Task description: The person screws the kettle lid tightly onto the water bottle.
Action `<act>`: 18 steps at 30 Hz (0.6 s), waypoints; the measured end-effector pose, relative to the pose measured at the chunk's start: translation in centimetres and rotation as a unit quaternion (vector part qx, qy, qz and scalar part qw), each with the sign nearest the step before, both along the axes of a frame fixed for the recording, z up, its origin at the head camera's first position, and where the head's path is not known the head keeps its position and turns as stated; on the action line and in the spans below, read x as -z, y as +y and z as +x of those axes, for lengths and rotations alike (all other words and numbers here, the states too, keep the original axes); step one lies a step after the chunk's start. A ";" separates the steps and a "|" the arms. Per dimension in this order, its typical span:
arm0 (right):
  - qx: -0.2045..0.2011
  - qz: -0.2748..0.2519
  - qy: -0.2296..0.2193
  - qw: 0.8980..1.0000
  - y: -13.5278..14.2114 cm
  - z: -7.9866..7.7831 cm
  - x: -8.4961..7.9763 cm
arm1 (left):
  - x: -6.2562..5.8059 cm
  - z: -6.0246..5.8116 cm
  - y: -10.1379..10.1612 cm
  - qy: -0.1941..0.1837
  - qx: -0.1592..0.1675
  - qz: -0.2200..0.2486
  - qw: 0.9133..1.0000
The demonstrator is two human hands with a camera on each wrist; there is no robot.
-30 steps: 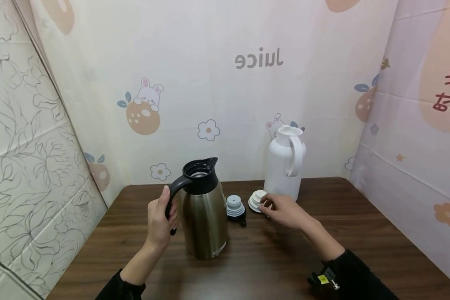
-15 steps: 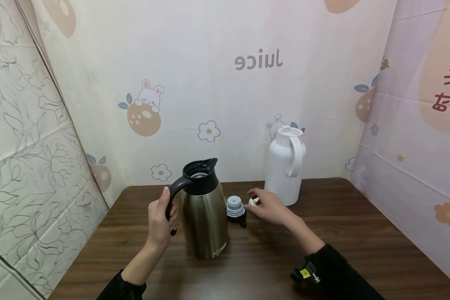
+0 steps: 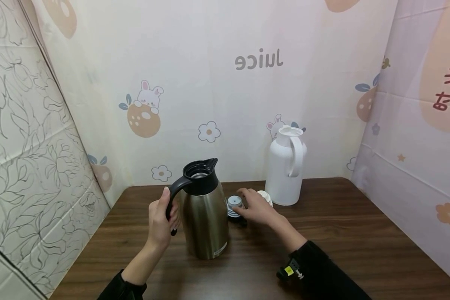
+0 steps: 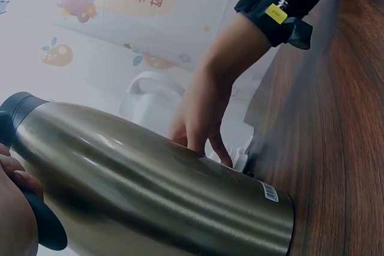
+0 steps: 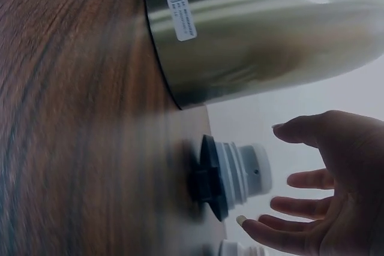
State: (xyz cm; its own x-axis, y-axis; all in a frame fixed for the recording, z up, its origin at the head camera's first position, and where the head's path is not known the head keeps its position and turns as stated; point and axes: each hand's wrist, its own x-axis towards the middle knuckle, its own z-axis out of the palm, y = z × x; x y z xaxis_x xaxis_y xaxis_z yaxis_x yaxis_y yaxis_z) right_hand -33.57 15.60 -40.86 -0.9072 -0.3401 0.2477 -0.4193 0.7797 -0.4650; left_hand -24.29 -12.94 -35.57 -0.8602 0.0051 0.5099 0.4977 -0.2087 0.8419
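Observation:
My left hand [image 3: 159, 220] grips the black handle [image 3: 178, 185] of a bronze-coloured steel thermos jug [image 3: 205, 223], which stands upright with its top uncovered. Just right of the jug, a grey screw stopper with a black cap [image 5: 237, 172] sits cap-down on the table. My right hand [image 3: 258, 208] is over this stopper with thumb and fingers spread; in the right wrist view a gap shows between the fingertips and the stopper. A white stopper [image 3: 265, 196] lies behind the right hand, partly covered by it.
A white thermos jug [image 3: 283, 175], also uncovered, stands at the back of the brown wooden table [image 3: 341, 221]. Printed cloth walls [image 3: 210, 91] rise behind and on both sides of the table.
My right hand has moved left, from beside the white stopper, past it, to the grey stopper. The white stopper shows again behind the hand. My left hand and the steel jug stay put.

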 end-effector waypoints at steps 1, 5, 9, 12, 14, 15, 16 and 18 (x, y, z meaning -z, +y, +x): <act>0.005 0.004 0.004 1.000 -0.2 0.0 0.2 | 0.0 0.0 0.0 0.001 0.002 0.002 1.000; 0.013 0.010 0.013 1.000 -1.0 -0.1 0.8 | 0.1 0.0 0.1 0.006 0.006 0.012 1.000; 0.014 0.007 0.017 1.000 -1.5 -0.2 1.4 | 0.2 -0.1 0.1 0.007 0.009 0.020 1.000; 0.019 0.010 0.019 1.000 -1.7 -0.4 1.9 | 0.2 -0.1 0.0 0.007 0.014 0.024 1.000; 0.022 0.015 0.018 0.999 -1.8 -0.5 2.2 | 0.1 -0.1 0.0 0.008 0.016 0.026 0.999; 0.025 0.018 0.016 0.999 -1.8 -0.6 2.3 | 0.1 -0.1 0.0 0.008 0.018 0.028 0.999; 0.026 0.018 0.017 0.999 -1.9 -0.6 2.5 | 0.1 -0.1 0.0 0.008 0.018 0.029 0.999; 0.029 0.016 0.019 0.999 -1.9 -0.7 2.6 | 0.1 -0.1 0.0 0.007 0.019 0.030 0.999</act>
